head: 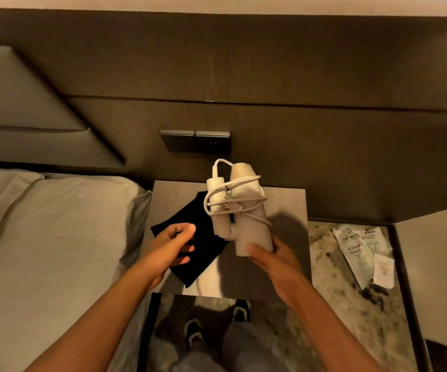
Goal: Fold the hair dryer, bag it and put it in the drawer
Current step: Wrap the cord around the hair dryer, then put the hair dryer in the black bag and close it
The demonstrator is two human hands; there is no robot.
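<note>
Mid-frame above tabletop (pixel 284 200): right hand (pixel 273 260) gripping folded, cord-wrapped hair dryer (pixel 244 210); left hand (pixel 174 244) pinching black bag (pixel 203 253).

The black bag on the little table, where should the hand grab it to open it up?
Probably at the black bag's near-left edge, where the left hand already pinches it. It lies flat and limp on the bedside table, so a thumb-and-finger grip from the bed side could lift one layer. Which end is the mouth cannot be told.
</note>
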